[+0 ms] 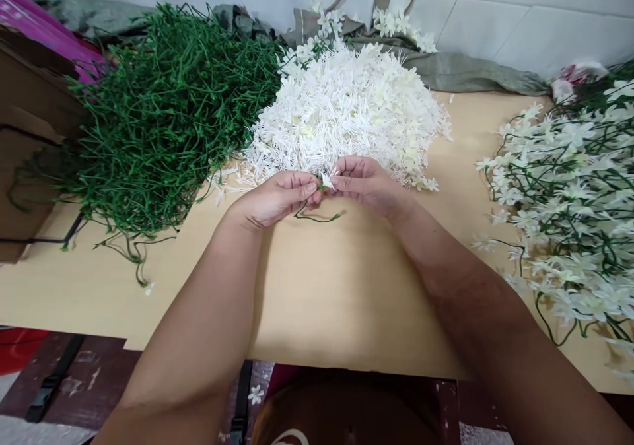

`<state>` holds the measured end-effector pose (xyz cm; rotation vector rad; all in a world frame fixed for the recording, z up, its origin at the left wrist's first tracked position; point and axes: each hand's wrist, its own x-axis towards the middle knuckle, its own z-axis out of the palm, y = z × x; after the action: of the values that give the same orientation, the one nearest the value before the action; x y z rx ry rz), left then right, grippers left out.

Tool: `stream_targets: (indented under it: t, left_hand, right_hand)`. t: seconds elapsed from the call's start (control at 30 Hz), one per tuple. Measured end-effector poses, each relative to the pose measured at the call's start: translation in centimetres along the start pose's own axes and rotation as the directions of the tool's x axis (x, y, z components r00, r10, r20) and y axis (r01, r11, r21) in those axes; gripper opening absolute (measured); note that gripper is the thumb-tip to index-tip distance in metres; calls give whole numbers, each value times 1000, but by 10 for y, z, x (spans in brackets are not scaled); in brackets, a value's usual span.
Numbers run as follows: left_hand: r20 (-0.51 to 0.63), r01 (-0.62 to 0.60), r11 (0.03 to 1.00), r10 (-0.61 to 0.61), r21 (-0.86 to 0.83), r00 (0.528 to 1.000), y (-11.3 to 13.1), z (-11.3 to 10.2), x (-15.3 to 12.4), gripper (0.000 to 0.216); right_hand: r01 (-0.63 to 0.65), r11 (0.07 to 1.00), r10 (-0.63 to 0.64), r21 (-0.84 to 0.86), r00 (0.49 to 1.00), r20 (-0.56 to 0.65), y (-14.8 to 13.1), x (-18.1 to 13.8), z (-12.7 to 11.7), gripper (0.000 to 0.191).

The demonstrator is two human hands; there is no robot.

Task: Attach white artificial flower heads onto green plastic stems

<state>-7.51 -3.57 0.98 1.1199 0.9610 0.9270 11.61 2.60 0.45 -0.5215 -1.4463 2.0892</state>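
My left hand point(296, 195) pinches a green plastic stem point(317, 218), whose curved tail hangs below the fingers over the table. Close against it, my right hand point(360, 184) has thumb and fingers closed on a small white artificial flower point(327, 181) at the stem's tip. Both hands meet just in front of a big heap of loose white flowers point(347, 102). To the left of that heap lies a tangled pile of green stems point(183, 115). Flowers on green stems point(569, 194) are spread at the right.
A tan board point(317, 300) covers the table. A cardboard box point(34, 115) with a black wire frame stands at the left edge. Behind the piles, grey-green cloth point(475, 72) lies along the tiled wall point(520, 9). One white flower point(255, 394) lies below the table's front edge.
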Motion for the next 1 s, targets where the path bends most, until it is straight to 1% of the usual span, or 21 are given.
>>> stream_targets:
  t: [0.17,0.3,0.43,0.6,0.73,1.0]
  left_hand:
    - [-82,0,1000,-1,-12,997,-2,7,4,53]
    - [-116,13,1000,-13,5,993,0,9,3,55]
    - [-131,-28,998,35,54,991,-3,7,5,55]
    - [-120,-63,995,72,76,990,-4,7,6,53]
    - [-116,-58,997,64,56,991,-4,8,6,52]
    - [-120,-62,993,74,102,990,-4,6,7,53]
  right_hand:
    - [17,1000,-18,-11,997,-79,0,0,1,43]
    - [32,999,-33,-16,992,-121,-4,1,2,47]
    - [32,999,-36,-27,990,-135,-5,3,1,50]
    - [68,985,-93,-155,983,-158,-3,4,3,47]
    - [106,962,-156,-250,970,-188,-1,5,5,44]
    - [145,911,-237,-387,950,-202,0,6,6,31]
